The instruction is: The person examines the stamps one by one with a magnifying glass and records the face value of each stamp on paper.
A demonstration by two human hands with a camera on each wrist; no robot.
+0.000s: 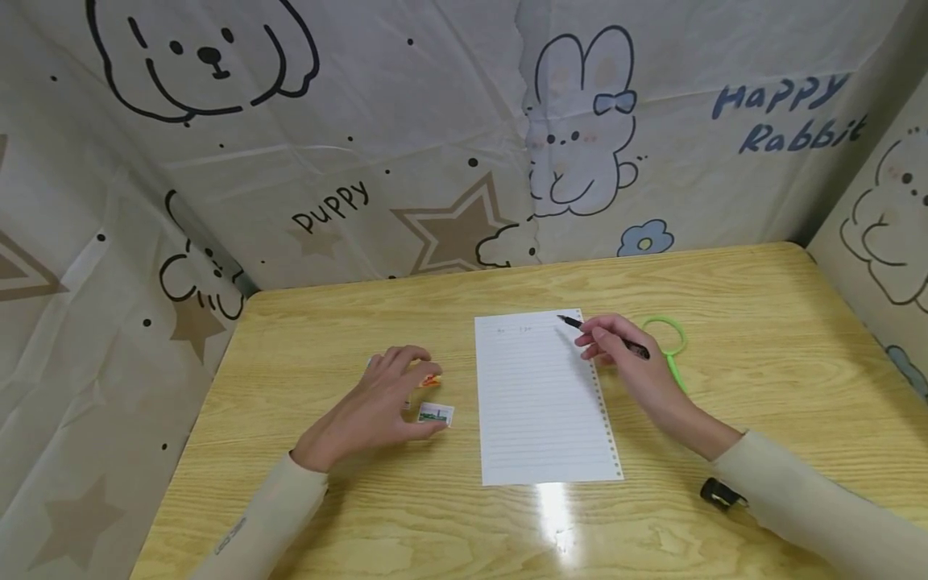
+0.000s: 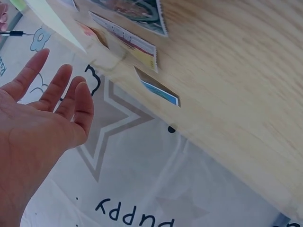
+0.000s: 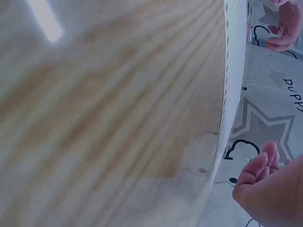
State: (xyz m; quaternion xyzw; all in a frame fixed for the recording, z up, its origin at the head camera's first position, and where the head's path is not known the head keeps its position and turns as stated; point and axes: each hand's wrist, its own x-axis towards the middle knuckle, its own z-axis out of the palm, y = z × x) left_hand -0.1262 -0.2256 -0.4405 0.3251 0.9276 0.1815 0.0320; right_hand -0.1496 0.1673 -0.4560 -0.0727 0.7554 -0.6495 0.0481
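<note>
My right hand [image 1: 627,354] pinches a black pen [image 1: 635,349] over the upper right of a lined sheet of paper [image 1: 544,403]. The pen's tip is close to the top line, to the right of some faint handwritten figures. Left of the sheet, my left hand [image 1: 377,399] hovers over several postage stamps, fingers spread and loosely bent, gripping nothing. A landscape stamp [image 1: 435,413] shows beside its thumb, and an orange stamp [image 1: 430,380] lies partly under the fingers. In the left wrist view a blue and green stamp [image 2: 158,92] lies near the table's far edge.
A bright green magnifying glass [image 1: 682,345] lies behind my right hand. Beside the right sleeve is a small black object [image 1: 718,493] with a metal part. Cartoon-printed sheeting [image 1: 435,121] stands along the back and sides of the wooden table [image 1: 290,507].
</note>
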